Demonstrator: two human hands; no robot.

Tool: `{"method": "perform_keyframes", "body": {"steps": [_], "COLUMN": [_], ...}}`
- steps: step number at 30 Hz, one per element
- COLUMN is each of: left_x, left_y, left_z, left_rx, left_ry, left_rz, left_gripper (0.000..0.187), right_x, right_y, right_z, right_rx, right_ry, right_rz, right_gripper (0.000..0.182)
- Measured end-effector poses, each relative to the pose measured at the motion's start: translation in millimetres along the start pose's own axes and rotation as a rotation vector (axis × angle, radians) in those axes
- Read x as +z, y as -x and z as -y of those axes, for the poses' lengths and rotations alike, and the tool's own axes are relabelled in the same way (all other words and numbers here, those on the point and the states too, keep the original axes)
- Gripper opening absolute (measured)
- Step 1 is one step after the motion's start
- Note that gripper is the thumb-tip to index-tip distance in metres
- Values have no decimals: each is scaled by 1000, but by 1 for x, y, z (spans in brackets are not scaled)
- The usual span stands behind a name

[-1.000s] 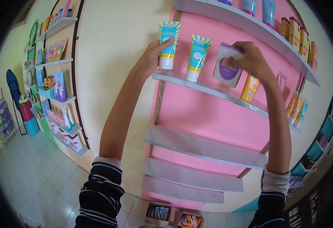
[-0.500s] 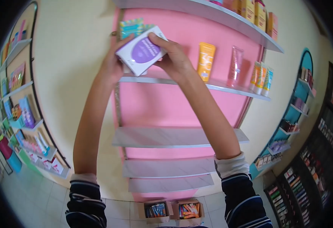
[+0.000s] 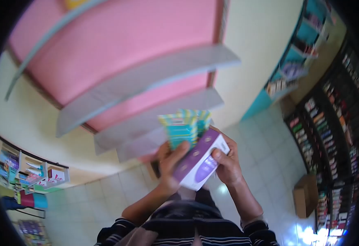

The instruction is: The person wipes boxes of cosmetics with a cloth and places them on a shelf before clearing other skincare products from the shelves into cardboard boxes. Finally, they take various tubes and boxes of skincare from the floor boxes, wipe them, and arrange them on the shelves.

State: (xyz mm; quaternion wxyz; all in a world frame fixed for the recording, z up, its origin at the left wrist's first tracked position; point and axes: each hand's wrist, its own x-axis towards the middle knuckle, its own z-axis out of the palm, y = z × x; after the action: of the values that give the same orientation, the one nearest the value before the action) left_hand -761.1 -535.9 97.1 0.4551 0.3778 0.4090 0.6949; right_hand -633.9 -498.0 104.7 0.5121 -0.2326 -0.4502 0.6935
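Low in front of my body, my left hand (image 3: 172,162) is closed on teal packets (image 3: 180,129) with yellow-striped edges, its thumb pressed across their front. A white and purple box (image 3: 206,162) lies tilted beside the packets and overlaps them in this view. My right hand (image 3: 229,164) grips that box, with the thumb on its white face and the fingers around the far side. The box's purple side faces the packets, close to my left hand.
Grey shelves (image 3: 155,76) on a pink panel (image 3: 126,37) stand ahead. Stocked shelves (image 3: 32,168) are at left, and a dark display rack (image 3: 325,135) is at right. A cardboard box (image 3: 305,196) sits on the tiled floor (image 3: 118,197).
Both hands have come down from the upper shelf to in front of my body, carrying the box and packets. The view has tilted down and turned, and the packets now show more fully.
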Motion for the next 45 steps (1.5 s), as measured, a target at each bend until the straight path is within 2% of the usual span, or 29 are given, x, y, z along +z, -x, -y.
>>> {"method": "perform_keyframes", "body": {"steps": [1, 3, 5, 6, 8, 10, 13, 15, 19, 21, 22, 24, 29, 31, 35, 37, 38, 40, 43, 45], "left_x": [16, 31, 20, 16, -3, -30, -62, -104, -144, -170, -180, -191, -224, -226, -228, -234, -239, -246, -236, -247], "left_y": [3, 11, 25, 27, 45, 64, 67, 67, 26, 4, -7, -33, -71, -81, -95, -97, -93, -88, -61, -32], "left_z": [31, 113, 202, 240, 299, 369, 446, 514, 598, 650, 672, 706, 799, 818, 841, 849, 848, 836, 787, 761], "left_rx": [-342, -606, -908, -940, -1383, -1425, -1436, -1239, -1071, -1039, -1046, -1063, -1009, -1019, -1144, -1175, -1180, -990, -865, -866], "left_ry": [348, 307, 149, 136, 167, 155, 123, -178, -415, -628, -640, -788, -687, -703, -492, -836, -836, -1314, -1402, -1372], "left_rz": [18, 40, 152, 146, 13, -28, -147, -268, -293, -223, -227, -48, -112, -100, -11, 73, 76, 371, 370, 476], "left_gripper": [22, 25, 37, 37, 41, 43, 41, 32, 31, 32, 32, 34, 30, 30, 41, 49, 49, 56, 58, 68], "right_x": [-34, -102, -159, -186, -218, -255, -304, -346, -438, -468, -479, -501, -550, -565, -577, -569, -562, -547, -513, -488], "right_y": [20, 55, 89, 96, 115, 125, 121, 111, 93, 70, 59, 41, 11, 6, 11, 19, 25, 46, 84, 113], "right_z": [-15, -57, -100, -123, -175, -218, -284, -333, -453, -491, -510, -548, -637, -661, -689, -678, -668, -645, -607, -581], "right_rx": [129, 189, 321, 395, 531, 626, 739, 818, 829, 815, 826, 806, 832, 802, 885, 903, 914, 892, 869, 852], "right_ry": [-30, -191, -271, -315, -353, -375, -396, -201, 215, 163, 153, 96, -124, -254, -130, -3, 120, 132, 124, 108], "right_rz": [-144, -357, -495, -572, -668, -690, -724, -783, -887, -963, -963, -993, -975, -846, -921, -977, -1031, -1014, -1007, -979], "right_gripper": [60, 43, 39, 35, 31, 32, 29, 27, 32, 34, 34, 37, 40, 39, 37, 37, 37, 38, 38, 36]}}
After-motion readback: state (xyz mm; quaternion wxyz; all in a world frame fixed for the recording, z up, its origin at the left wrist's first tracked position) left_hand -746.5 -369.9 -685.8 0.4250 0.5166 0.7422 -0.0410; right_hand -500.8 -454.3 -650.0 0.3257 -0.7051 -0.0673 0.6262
